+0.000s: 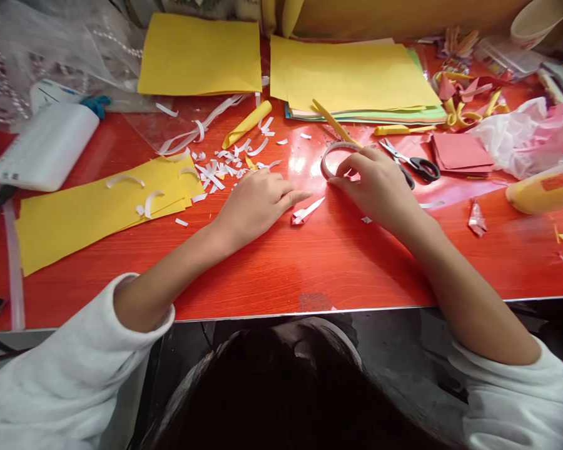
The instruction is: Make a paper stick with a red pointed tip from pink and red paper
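Note:
My right hand (373, 181) pinches a nearly used-up roll of tape (327, 165) between thumb and fingers, just above the red table. Palm down, my left hand (258, 203) rests beside the white paper scraps (216, 172), its thumb stretched to the right; some of its fingertips are hidden. Between the two hands lies a small folded pink-and-white paper piece (307, 212). A rolled yellow paper strip (333, 122) sticks up behind the tape roll. Scissors with black handles (417, 165) are just right of my right hand.
Yellow sheets (199, 56) and a paper stack (347, 75) lie at the back. Yellow strips (103, 206) and a white power bank-like box (47, 147) are at left. Red paper squares (462, 153), crumpled tissue (511, 137) and a folded pink piece (477, 219) lie at right.

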Demonstrator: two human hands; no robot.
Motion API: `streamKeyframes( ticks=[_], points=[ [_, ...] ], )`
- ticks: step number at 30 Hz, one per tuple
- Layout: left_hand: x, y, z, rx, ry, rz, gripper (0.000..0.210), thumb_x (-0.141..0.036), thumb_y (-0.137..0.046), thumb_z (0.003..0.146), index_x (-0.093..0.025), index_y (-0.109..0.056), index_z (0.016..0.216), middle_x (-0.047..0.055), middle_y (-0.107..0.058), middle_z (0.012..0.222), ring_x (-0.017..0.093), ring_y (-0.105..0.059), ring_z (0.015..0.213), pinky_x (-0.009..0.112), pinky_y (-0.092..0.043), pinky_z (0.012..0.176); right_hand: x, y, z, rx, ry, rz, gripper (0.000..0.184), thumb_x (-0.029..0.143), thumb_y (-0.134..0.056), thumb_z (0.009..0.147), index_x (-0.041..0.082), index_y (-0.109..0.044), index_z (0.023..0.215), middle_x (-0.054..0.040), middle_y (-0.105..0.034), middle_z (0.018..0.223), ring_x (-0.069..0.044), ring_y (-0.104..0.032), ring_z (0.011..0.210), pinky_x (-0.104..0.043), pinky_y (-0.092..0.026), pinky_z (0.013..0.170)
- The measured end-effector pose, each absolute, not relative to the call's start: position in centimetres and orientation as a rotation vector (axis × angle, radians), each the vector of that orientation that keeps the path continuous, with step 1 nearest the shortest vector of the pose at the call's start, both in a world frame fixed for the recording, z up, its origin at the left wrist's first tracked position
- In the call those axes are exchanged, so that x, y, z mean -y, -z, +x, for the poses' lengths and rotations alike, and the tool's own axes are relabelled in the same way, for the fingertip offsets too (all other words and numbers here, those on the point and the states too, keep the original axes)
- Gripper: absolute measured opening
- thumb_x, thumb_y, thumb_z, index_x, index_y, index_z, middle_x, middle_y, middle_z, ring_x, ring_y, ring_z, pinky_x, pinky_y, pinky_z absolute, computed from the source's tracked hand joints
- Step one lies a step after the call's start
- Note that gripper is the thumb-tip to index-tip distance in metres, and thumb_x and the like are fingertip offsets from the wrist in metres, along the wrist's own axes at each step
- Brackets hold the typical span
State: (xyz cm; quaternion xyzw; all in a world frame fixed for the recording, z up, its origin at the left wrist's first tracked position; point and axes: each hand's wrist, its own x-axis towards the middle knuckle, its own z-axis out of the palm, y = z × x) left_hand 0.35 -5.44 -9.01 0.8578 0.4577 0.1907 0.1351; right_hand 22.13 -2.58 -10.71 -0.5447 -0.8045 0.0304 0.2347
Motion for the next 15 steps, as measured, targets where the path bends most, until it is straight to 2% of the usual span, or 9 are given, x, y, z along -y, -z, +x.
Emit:
streamKeyframes(
  ticks=[3, 7, 10, 15],
  points=[
    [5.3, 9.2, 0.2, -1.391, -0.664, 2.502, 0.036, -0.04, -0.043, 0.093, -0.015, -0.062, 0.073, 0.005, -0.062, 0.074, 0.018, -0.056, 0.08, 0.035, -0.042, 0.08, 2.7, 10.6, 21.9, 2.138, -0.105, -1.422, 0.009, 0.023, -0.054, 0.086, 0.022, -0.053, 0.077, -0.007, -0.063, 0.086, -0.023, -0.059, 0.083, -0.04, -0.046, 0.074],
    [5.0, 9.1, 0.0, -1.436, -0.921, 2.31, 0.025, -0.038, -0.045, 0.093, -0.017, -0.058, 0.099, 0.006, -0.064, 0.095, 0.018, -0.059, 0.091, 0.034, -0.046, 0.083, 3.7, 9.3, 21.6, 2.077, -0.204, -1.265, 0.004, 0.021, -0.049, 0.089, 0.024, -0.053, 0.089, -0.0021, -0.064, 0.084, -0.02, -0.061, 0.081, -0.04, -0.045, 0.078],
    [4.6, 8.9, -0.3, -1.346, -1.136, 2.089, 0.028, -0.039, -0.049, 0.091, -0.022, -0.051, 0.113, 0.004, -0.064, 0.099, 0.016, -0.061, 0.094, 0.031, -0.049, 0.083, 4.2, 8.7, 21.4, 2.134, -0.261, -1.106, 0.006, 0.022, -0.048, 0.09, 0.023, -0.054, 0.091, -0.001, -0.065, 0.085, -0.019, -0.062, 0.083, -0.037, -0.046, 0.077],
    [4.5, 8.6, -0.4, -1.039, -1.277, 1.917, 0.016, -0.028, -0.057, 0.088, -0.022, -0.055, 0.103, 0.002, -0.064, 0.102, 0.014, -0.062, 0.096, 0.03, -0.051, 0.087, 4.6, 8.8, 21.0, 2.233, -0.324, -0.976, 0.008, 0.024, -0.049, 0.091, 0.024, -0.057, 0.09, -0.0014, -0.065, 0.086, -0.017, -0.063, 0.083, -0.034, -0.048, 0.073]
  ],
)
